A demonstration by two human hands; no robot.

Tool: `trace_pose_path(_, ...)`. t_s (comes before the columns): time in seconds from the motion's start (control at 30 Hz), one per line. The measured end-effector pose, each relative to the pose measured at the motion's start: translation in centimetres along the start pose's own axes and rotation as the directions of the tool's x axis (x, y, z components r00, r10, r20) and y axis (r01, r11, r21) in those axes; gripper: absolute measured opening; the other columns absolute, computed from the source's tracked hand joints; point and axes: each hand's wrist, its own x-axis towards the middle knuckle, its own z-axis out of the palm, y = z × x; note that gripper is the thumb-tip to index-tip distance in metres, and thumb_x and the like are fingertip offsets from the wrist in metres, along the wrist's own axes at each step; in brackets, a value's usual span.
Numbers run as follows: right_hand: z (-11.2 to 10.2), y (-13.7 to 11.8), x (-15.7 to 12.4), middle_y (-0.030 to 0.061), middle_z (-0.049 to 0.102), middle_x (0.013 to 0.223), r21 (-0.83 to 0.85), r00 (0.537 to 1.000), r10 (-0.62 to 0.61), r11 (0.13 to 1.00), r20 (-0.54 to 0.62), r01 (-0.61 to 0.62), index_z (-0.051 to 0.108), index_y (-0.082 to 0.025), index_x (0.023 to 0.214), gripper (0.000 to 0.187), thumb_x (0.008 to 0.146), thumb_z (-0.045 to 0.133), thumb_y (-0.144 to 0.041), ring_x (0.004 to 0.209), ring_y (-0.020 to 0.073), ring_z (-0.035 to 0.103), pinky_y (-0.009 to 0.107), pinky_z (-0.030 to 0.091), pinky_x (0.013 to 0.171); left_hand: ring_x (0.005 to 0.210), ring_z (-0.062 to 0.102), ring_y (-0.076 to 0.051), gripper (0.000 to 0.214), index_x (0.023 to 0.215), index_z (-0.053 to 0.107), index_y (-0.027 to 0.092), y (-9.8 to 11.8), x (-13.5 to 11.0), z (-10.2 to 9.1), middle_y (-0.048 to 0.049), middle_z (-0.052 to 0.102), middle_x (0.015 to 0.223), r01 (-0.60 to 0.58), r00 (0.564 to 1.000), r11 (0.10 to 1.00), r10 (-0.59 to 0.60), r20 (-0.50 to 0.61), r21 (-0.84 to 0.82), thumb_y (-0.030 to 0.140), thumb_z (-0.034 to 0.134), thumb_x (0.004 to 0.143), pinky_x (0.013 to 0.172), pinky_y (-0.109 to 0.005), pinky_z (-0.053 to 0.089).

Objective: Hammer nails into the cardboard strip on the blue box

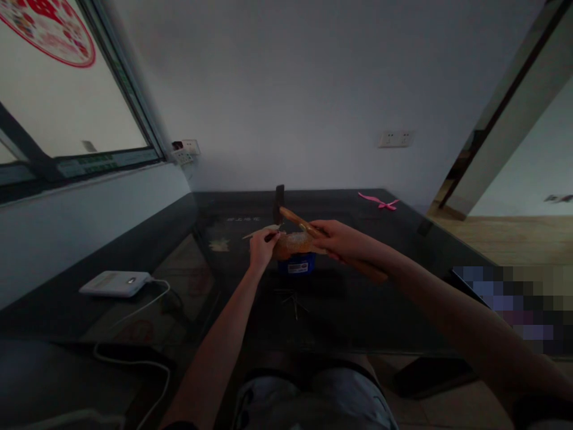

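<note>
My right hand [329,236] is wrapped round the wooden handle of a hammer [293,217]. The dark hammer head stands upright just above my left fingertips. My left hand [263,245] is pinched closed at the left end of a rough orange-brown block [298,242]; what is between the fingertips is too small to make out. A pale, thin, pointed strip [253,233] sticks out to the left behind that hand. Under the block is a blue container [296,264] with a white label. Several thin metal pieces, like nails [295,306], lie on the table nearer to me.
The dark glossy table [358,316] reaches the wall. On its left lies a white power bank [117,283] with a white cable [152,298]. A pink ribbon [380,202] lies at the far right. A pale mark [219,245] shows left of my left hand.
</note>
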Motion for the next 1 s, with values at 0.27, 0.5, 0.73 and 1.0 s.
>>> trace_pose_path(0.27, 0.1, 0.6, -0.1, -0.0075, 0.044, 0.049, -0.011, 0.999, -0.017, 1.000, 0.031, 0.017, 0.051, -0.010, 0.109, 0.028, 0.081, 0.048, -0.013, 0.034, 0.0059, 0.042, 0.017, 0.035, 0.031, 0.078, 0.066, -0.017, 0.011, 0.082, 0.070, 0.016, -0.5, 0.0, 0.1, -0.0053, 0.072, 0.085, -0.004, 1.000, 1.000, 0.004, -0.013, -0.001, 0.022, 0.062, 0.077, 0.076, -0.028, 0.050)
trace_pose_path(0.5, 0.2, 0.7, -0.3, -0.0080, 0.043, 0.047, 0.038, 0.999, -0.041, 0.998, -0.033, 0.042, 0.050, -0.011, 0.108, 0.028, 0.081, 0.048, -0.012, 0.033, 0.0059, 0.041, 0.017, 0.034, 0.030, 0.077, 0.066, -0.017, 0.011, 0.081, 0.070, 0.016, 0.0, -0.1, 0.0, -0.0047, 0.072, 0.084, -0.002, 1.000, 1.000, 0.002, -0.015, -0.025, 0.022, 0.062, 0.077, 0.076, -0.027, 0.050)
trace_pose_path(0.73, 0.9, 1.9, -0.2, -0.0077, 0.045, 0.047, 0.037, 0.999, -0.051, 0.998, -0.005, 0.051, 0.050, -0.011, 0.114, 0.033, 0.082, 0.050, -0.017, 0.033, 0.0059, 0.042, 0.016, 0.035, 0.029, 0.077, 0.065, -0.017, 0.011, 0.082, 0.070, 0.015, -0.2, -0.1, -0.1, -0.0055, 0.072, 0.083, 0.001, 1.000, 1.000, 0.000, -0.001, 0.018, 0.022, 0.062, 0.077, 0.075, -0.028, 0.050)
trace_pose_path(1.0, 2.1, 4.5, -1.3, -0.0106, 0.041, 0.043, 0.379, 0.982, -0.072, 0.915, -0.176, 0.136, 0.041, -0.012, 0.129, 0.051, 0.082, 0.052, -0.027, 0.031, 0.0055, 0.036, 0.015, 0.032, 0.029, 0.080, 0.066, -0.018, 0.013, 0.081, 0.071, 0.015, -0.7, 0.0, 0.1, -0.0058, 0.072, 0.086, 0.003, 1.000, 0.999, -0.002, 0.003, -0.042, 0.024, 0.062, 0.076, 0.079, -0.031, 0.052)
